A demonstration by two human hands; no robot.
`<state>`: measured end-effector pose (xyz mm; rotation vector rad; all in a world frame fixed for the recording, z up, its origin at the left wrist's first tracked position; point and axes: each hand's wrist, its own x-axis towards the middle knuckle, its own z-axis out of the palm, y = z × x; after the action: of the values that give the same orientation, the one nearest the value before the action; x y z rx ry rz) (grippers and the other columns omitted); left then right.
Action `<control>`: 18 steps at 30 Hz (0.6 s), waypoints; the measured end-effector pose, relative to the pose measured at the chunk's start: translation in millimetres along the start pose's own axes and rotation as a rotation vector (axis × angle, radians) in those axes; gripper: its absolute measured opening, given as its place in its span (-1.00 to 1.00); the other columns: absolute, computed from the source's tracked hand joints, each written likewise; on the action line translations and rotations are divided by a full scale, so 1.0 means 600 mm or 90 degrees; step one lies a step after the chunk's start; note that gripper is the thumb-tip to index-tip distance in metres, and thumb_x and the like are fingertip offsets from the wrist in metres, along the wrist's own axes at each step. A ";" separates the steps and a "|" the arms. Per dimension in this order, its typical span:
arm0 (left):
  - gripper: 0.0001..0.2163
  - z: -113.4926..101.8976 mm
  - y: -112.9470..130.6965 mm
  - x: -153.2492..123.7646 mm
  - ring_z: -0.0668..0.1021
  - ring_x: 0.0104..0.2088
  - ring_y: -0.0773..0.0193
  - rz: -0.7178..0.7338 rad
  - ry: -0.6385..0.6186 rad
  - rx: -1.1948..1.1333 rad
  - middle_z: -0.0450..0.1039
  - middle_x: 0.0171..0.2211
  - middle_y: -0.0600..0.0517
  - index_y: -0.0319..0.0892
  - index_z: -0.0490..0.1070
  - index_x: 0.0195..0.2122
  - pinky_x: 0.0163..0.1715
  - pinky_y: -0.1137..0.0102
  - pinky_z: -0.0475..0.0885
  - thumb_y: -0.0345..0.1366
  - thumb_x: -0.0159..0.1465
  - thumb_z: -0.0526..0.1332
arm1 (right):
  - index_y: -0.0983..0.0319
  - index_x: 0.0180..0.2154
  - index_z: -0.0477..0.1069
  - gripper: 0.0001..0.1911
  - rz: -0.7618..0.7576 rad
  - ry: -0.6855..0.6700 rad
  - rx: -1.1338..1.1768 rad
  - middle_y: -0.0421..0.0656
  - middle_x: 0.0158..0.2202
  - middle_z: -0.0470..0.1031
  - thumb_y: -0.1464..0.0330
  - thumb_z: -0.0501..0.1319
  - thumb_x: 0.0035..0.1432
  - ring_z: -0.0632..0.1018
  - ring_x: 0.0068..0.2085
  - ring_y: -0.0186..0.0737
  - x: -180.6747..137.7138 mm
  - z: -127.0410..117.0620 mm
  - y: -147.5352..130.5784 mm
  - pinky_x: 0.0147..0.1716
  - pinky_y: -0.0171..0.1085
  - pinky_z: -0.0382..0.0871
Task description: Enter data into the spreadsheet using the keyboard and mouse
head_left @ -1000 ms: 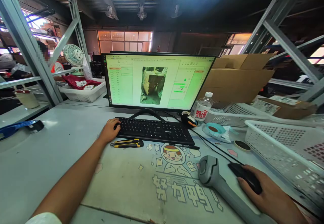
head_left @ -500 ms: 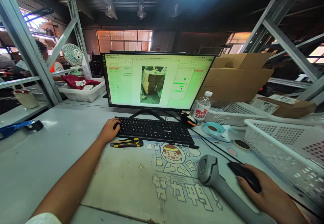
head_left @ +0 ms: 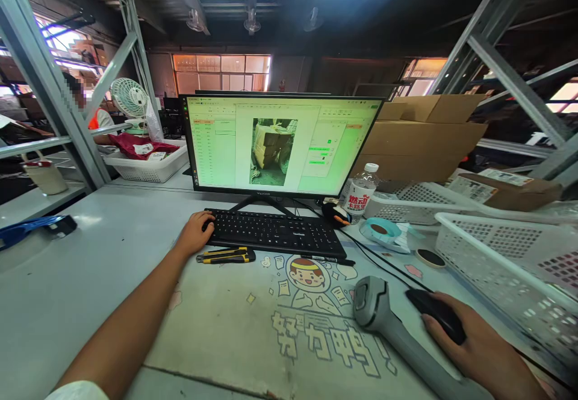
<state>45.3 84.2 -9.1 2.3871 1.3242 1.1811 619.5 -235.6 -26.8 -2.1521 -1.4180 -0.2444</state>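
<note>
The desk [head_left: 94, 273] stretches wide at the mat's [head_left: 217, 321] 9 o'clock — left hand [head_left: 195, 233], fingers loosely bent, on the left end of the keyboard [head_left: 271, 231] at 12; right hand's [head_left: 481, 343] fingers wrap the mouse [head_left: 437, 317] at 3, between scanner [head_left: 397, 331] and basket [head_left: 506, 285].

the person's 2 bare hands are well apart. the left forearm [head_left: 129, 328] slants up and inward from the lower left, nearly straight through the left wrist [head_left: 179, 256], and ends in the left hand [head_left: 194, 233], palm down with the fingers bent. the right hand [head_left: 485, 346] lies lower, palm down, its back arched, the thumb [head_left: 439, 335] reaching forward along the inner side, apart from the fingers.
</note>
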 end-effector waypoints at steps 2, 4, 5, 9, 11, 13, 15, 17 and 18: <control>-0.70 0.000 0.001 0.001 0.52 0.20 -0.04 0.000 0.002 0.000 0.56 0.13 -0.14 -0.14 0.58 -0.07 0.30 -0.03 0.40 -0.20 0.34 0.09 | 0.14 0.04 0.39 -0.25 0.002 -0.004 0.006 0.08 0.05 0.60 -0.23 0.07 0.00 0.65 0.00 0.23 0.000 -0.001 0.000 0.04 0.15 0.55; -0.71 -0.001 0.001 0.001 0.52 0.19 -0.03 0.000 0.005 0.000 0.56 0.12 -0.13 -0.13 0.58 -0.08 0.30 -0.02 0.41 -0.21 0.34 0.10 | 0.15 0.04 0.39 -0.25 0.002 -0.002 0.009 0.08 0.05 0.60 -0.23 0.07 0.01 0.65 0.01 0.23 -0.001 -0.001 0.000 0.06 0.15 0.55; -0.72 0.000 0.002 0.001 0.52 0.19 -0.03 0.001 0.006 -0.001 0.56 0.12 -0.13 -0.12 0.57 -0.08 0.29 -0.01 0.41 -0.21 0.34 0.10 | 0.16 0.04 0.39 -0.24 0.003 0.002 0.010 0.09 0.05 0.60 -0.23 0.07 0.01 0.65 0.00 0.23 -0.001 -0.001 -0.001 0.06 0.16 0.55; -0.73 0.003 -0.003 -0.005 0.53 0.18 -0.04 0.008 0.018 -0.007 0.57 0.11 -0.13 -0.12 0.57 -0.10 0.29 -0.02 0.42 -0.21 0.34 0.11 | 0.16 0.04 0.40 -0.24 0.005 0.022 0.018 0.10 0.05 0.60 -0.23 0.09 0.02 0.65 -0.01 0.26 -0.004 -0.003 -0.006 0.03 0.18 0.55; -0.75 0.004 -0.004 -0.005 0.53 0.18 -0.04 0.004 0.026 -0.011 0.57 0.10 -0.12 -0.11 0.56 -0.11 0.28 -0.02 0.42 -0.22 0.33 0.11 | 0.15 0.03 0.42 -0.24 0.006 0.025 0.023 0.08 0.04 0.61 -0.23 0.10 0.00 0.66 -0.01 0.26 -0.005 -0.006 -0.011 0.03 0.18 0.55; -0.75 -0.001 0.007 0.002 0.53 0.17 -0.04 -0.005 0.043 -0.014 0.58 0.08 -0.12 -0.12 0.54 -0.11 0.28 -0.02 0.41 -0.22 0.32 0.11 | 0.15 0.03 0.43 -0.25 0.011 0.024 0.020 0.08 0.02 0.62 -0.23 0.10 0.00 0.67 -0.04 0.26 -0.006 -0.009 -0.015 0.00 0.16 0.57; -0.73 -0.018 0.041 0.015 0.55 0.14 -0.05 -0.015 0.079 -0.021 0.59 0.05 -0.14 -0.14 0.53 -0.07 0.28 -0.02 0.42 -0.23 0.31 0.11 | 0.16 0.03 0.44 -0.27 0.015 0.015 0.017 0.10 0.00 0.62 -0.20 0.11 0.01 0.68 -0.08 0.25 -0.007 -0.010 -0.018 -0.05 0.13 0.59; -0.71 -0.047 0.100 0.026 0.56 0.12 -0.05 -0.008 0.115 -0.051 0.60 0.01 -0.14 -0.15 0.51 -0.03 0.26 -0.01 0.44 -0.22 0.31 0.10 | 0.17 0.04 0.44 -0.28 0.011 0.001 0.017 0.10 0.01 0.62 -0.18 0.11 0.04 0.68 -0.09 0.23 -0.006 -0.009 -0.017 -0.06 0.09 0.60; -0.70 -0.066 0.137 0.025 0.56 0.11 -0.04 0.007 0.122 -0.079 0.59 0.01 -0.14 -0.15 0.51 -0.02 0.24 0.00 0.45 -0.20 0.33 0.09 | 0.18 0.04 0.44 -0.28 0.005 -0.001 0.017 0.10 0.02 0.62 -0.18 0.10 0.05 0.68 -0.08 0.23 -0.005 -0.008 -0.016 -0.05 0.09 0.60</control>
<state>74.6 38.9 65.7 2.2445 1.2508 1.4799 610.3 -237.8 -20.7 -2.1359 -1.4061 -0.2193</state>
